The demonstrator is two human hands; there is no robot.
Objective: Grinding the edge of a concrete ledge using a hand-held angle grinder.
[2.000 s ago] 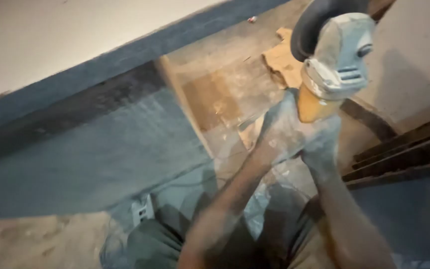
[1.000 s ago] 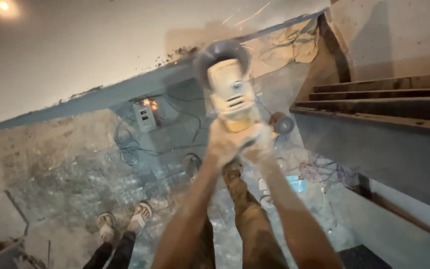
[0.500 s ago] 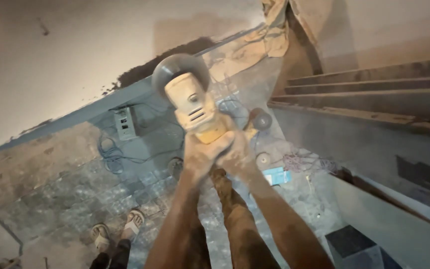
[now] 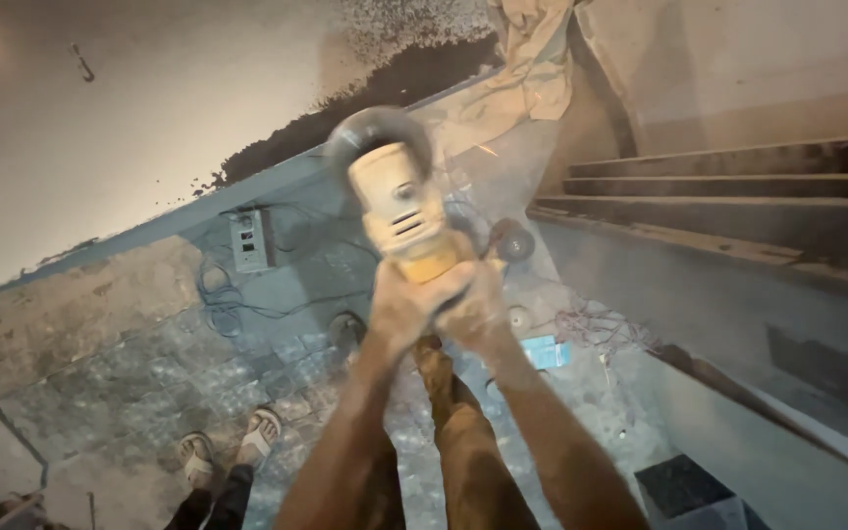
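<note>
overhead, both the left hand (image 4: 406, 306) and right hand (image 4: 478, 306) grip tight around the angle grinder (image 4: 399, 206).

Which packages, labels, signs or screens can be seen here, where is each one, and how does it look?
Small packet: flat, rectangular, light blue, lying on the dusty floor right of the right hand.
Panel box: upright, pale grey, rectangular, low on the wall left of the grinder, with cables beside it; too blurred to tell if it has a screen.

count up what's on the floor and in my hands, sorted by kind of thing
Angle grinder, held in both hands: 1
Spare grinding discs: 2
Grey power box: 1
Blue packet: 1
Sandalled feet of another person: 2
Total: 7
</note>
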